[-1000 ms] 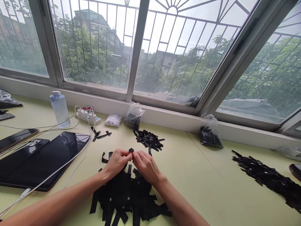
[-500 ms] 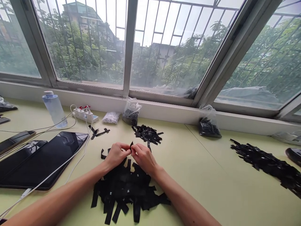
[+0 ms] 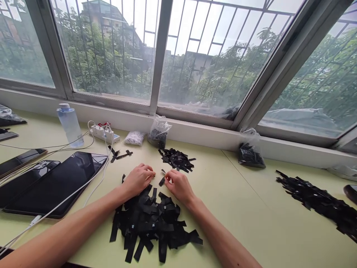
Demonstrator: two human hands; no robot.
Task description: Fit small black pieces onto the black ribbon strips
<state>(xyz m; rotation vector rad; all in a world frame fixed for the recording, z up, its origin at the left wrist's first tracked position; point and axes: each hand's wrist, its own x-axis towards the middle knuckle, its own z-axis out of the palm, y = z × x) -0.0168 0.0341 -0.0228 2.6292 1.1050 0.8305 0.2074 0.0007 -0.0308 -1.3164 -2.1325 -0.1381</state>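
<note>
My right hand (image 3: 179, 186) pinches a short black fabric strip (image 3: 161, 182) between thumb and forefinger. To its left, my left hand (image 3: 139, 179) has its fingers pressed together; whether anything small is in them I cannot make out. A gap separates the two hands. Below them spreads a large pile of black strips (image 3: 149, 223), some with small white letters such as M. A smaller heap of black strips (image 3: 178, 159) lies just beyond my right hand.
At the left are a tablet (image 3: 60, 186), phones, white cables, a water bottle (image 3: 70, 124) and a power strip (image 3: 104, 133). Clear bags of black pieces (image 3: 158, 136) and a white packet (image 3: 134, 138) stand by the sill. A long row of strips (image 3: 315, 199) lies right.
My hands have drawn apart from where they met around a black strip. The strip is now in my right hand, and the view has shifted slightly.
</note>
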